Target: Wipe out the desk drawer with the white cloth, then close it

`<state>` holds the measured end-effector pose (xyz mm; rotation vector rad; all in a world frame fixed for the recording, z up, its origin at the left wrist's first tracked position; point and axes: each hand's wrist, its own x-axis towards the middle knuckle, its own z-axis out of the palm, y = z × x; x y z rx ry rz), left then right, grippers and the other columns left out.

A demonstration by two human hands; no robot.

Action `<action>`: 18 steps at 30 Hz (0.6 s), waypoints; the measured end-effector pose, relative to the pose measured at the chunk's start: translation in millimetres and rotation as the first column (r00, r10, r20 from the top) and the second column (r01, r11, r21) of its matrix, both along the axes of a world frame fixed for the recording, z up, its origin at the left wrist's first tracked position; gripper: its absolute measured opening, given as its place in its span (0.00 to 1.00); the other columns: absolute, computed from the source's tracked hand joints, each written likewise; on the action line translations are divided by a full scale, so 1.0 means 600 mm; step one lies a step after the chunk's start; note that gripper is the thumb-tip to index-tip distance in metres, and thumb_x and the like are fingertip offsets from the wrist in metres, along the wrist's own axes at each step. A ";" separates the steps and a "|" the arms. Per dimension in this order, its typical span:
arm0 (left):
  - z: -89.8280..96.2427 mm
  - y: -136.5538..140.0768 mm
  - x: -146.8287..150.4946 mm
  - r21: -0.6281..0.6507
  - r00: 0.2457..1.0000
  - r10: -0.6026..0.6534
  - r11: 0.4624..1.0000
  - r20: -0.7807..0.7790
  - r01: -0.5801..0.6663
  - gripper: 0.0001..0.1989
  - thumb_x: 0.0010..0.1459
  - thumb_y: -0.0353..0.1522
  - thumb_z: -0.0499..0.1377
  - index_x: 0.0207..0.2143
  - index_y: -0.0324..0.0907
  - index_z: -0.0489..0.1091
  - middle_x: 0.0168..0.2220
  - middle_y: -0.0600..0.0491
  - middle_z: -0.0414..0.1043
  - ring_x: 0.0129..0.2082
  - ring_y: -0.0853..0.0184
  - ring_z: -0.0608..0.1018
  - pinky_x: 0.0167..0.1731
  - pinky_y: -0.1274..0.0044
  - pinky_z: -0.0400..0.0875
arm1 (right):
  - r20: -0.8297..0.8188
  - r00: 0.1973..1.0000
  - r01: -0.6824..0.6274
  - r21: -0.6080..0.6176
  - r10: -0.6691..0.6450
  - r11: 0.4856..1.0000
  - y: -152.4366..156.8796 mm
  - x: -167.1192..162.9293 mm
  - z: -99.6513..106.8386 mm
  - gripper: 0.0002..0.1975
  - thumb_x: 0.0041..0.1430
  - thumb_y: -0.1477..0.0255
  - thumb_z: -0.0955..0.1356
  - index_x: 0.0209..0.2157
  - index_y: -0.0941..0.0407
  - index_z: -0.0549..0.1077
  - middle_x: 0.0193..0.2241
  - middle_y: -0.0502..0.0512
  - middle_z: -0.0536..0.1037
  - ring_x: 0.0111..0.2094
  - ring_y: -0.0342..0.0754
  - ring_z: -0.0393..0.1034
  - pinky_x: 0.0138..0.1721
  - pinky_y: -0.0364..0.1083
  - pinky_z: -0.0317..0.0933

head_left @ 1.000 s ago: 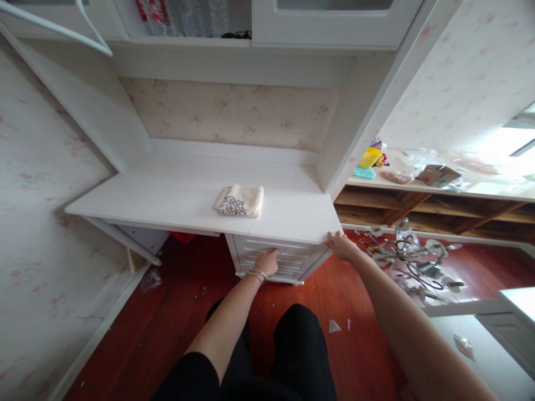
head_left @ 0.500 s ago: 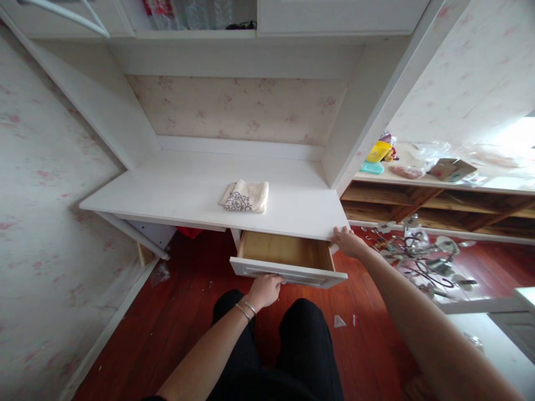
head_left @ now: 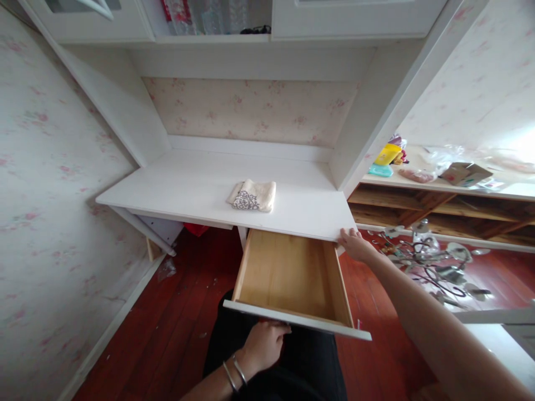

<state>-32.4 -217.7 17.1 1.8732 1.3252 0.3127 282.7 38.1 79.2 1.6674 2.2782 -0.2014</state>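
Note:
A white desk (head_left: 200,192) stands in an alcove, with a folded cream cloth (head_left: 253,196) bearing a dark pattern lying on its top. Below the desktop a wooden drawer (head_left: 288,273) with a white front is pulled far out, and its inside looks empty. My left hand (head_left: 263,345), with bangles at the wrist, grips the drawer's white front from underneath. My right hand (head_left: 354,245) rests on the desktop's front right corner, fingers over the edge.
White cabinets (head_left: 355,16) hang above the desk. To the right runs a wooden shelf unit (head_left: 438,203) with a yellow box, a cardboard box and bags on top. A dismantled chandelier (head_left: 430,259) lies on the red wood floor. Wallpapered wall at left.
The drawer went from closed to pulled far out, drawn toward me by my left hand. My right hand stayed on the desk corner.

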 end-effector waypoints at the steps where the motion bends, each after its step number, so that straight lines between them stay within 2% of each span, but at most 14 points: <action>1: 0.000 -0.010 -0.002 -0.009 1.000 -0.005 1.000 0.003 0.005 0.19 0.59 0.29 0.49 0.48 0.54 0.73 0.49 0.59 0.74 0.50 0.67 0.75 0.53 0.74 0.67 | 0.010 1.000 -0.010 0.002 0.010 1.000 0.001 0.001 -0.001 0.27 0.60 0.67 0.55 0.59 0.59 0.61 0.63 0.70 0.52 0.64 0.72 0.40 0.59 0.73 0.40; 8: 0.005 -0.071 -0.010 -0.146 0.996 -0.075 0.987 -0.043 0.068 0.18 0.60 0.32 0.50 0.46 0.59 0.73 0.48 0.61 0.75 0.49 0.64 0.75 0.50 0.72 0.68 | 0.055 0.996 -0.078 0.036 0.076 0.996 0.013 0.013 -0.015 0.25 0.58 0.74 0.55 0.55 0.59 0.67 0.62 0.67 0.55 0.62 0.71 0.45 0.58 0.72 0.44; 14: 0.011 -0.082 -0.016 -0.178 0.995 -0.094 0.980 -0.031 0.087 0.21 0.58 0.32 0.50 0.50 0.62 0.70 0.50 0.62 0.73 0.51 0.64 0.74 0.53 0.71 0.67 | 0.064 0.995 -0.076 0.031 0.074 0.997 0.012 0.009 -0.011 0.23 0.59 0.77 0.55 0.53 0.61 0.69 0.62 0.68 0.55 0.62 0.70 0.47 0.57 0.70 0.46; 16: 0.013 -0.082 -0.017 -0.174 0.994 -0.103 0.980 -0.025 0.097 0.21 0.58 0.32 0.50 0.51 0.62 0.69 0.51 0.61 0.73 0.51 0.64 0.74 0.53 0.70 0.66 | 0.054 0.997 -0.060 0.018 0.059 0.998 0.014 0.001 -0.002 0.22 0.58 0.77 0.56 0.51 0.61 0.71 0.61 0.69 0.58 0.60 0.70 0.51 0.56 0.69 0.48; 18: 0.015 -0.082 -0.019 -0.168 0.992 -0.128 0.978 -0.024 0.122 0.21 0.58 0.33 0.50 0.52 0.60 0.69 0.52 0.59 0.72 0.52 0.62 0.73 0.53 0.69 0.66 | 0.034 0.999 -0.037 0.008 0.037 0.999 0.020 -0.011 0.013 0.19 0.58 0.77 0.58 0.46 0.62 0.74 0.57 0.72 0.65 0.56 0.69 0.58 0.54 0.68 0.52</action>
